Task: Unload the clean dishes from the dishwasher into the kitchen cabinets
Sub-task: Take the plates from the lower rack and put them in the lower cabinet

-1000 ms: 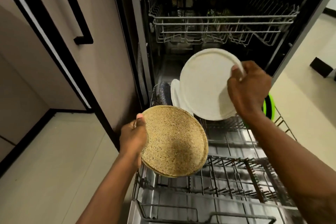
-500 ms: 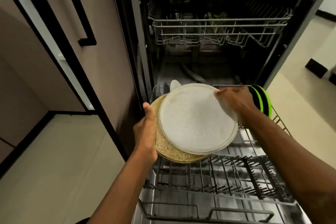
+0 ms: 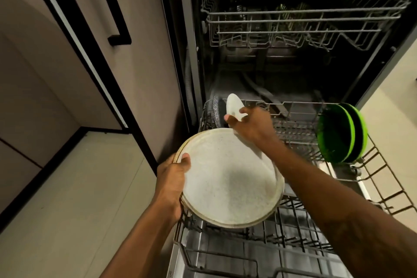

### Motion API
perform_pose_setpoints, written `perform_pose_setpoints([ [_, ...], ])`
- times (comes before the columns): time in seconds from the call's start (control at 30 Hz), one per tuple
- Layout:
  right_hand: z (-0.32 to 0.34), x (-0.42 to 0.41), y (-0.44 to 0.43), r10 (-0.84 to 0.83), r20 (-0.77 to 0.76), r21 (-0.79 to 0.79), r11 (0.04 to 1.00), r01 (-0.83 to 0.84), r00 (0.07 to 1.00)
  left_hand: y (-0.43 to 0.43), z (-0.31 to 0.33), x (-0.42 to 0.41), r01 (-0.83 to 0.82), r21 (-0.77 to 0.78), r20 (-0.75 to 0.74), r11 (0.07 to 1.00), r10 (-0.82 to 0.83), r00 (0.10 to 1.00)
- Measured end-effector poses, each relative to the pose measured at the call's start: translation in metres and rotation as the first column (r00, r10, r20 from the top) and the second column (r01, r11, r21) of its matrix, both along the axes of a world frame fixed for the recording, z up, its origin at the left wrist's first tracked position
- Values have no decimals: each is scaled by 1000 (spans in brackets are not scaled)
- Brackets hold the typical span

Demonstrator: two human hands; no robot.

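left hand (image 3: 173, 179) grips two stacked plates (image 3: 232, 178) centre frame, over the lower rack (image 3: 302, 104); right hand (image 3: 252, 124) pinches a small white plate (image 3: 233, 106) standing in that rack, just above centre.

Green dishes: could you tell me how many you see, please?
2: front green dish, rear green dish, upright together at lower rack's right edge; others may be hidden.

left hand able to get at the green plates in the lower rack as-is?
Probably not. The left hand grips the stacked plates, and the right arm lies across the path to the green plates at the far right of the rack. Nothing covers them.
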State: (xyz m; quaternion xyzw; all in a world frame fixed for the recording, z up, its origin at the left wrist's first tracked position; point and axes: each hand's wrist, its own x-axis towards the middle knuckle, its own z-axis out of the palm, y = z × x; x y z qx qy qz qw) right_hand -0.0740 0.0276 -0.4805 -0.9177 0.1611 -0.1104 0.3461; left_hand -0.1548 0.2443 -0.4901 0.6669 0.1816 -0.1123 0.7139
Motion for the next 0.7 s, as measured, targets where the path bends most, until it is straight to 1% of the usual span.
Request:
perform_pose_setpoints([
  [0.13, -11, 4, 13, 0, 12, -130, 992, 2, 1000, 5, -9, 4, -16, 59, 30, 998, 15, 999],
  [0.3, 9, -2, 8, 3, 82, -201, 979, 13, 997, 0, -14, 1, 28, 68, 59, 997, -32, 998],
  [0.43, 22, -12, -8, -40, 241, -240, 966, 100, 970, -4, -19, -2, 80, 109, 50, 991, -86, 995],
  [0.5, 27, -17, -8, -22, 270, -260, 961, 95, 963, -8, -19, -3, 117, 124, 61, 985, -125, 990],
  [0.57, 36, -22, -5, 14, 323, -322, 942, 95, 946, -12, -20, -4, 176, 146, 76, 974, -188, 979],
  [0.63, 49, -25, -5, 40, 415, -366, 922, 127, 909, -18, -21, -6, 247, 176, 86, 953, -265, 960],
  [0.7, 67, -29, -11, 16, 529, -339, 920, 195, 849, -24, -22, -6, 279, 188, 92, 942, -300, 949],
])
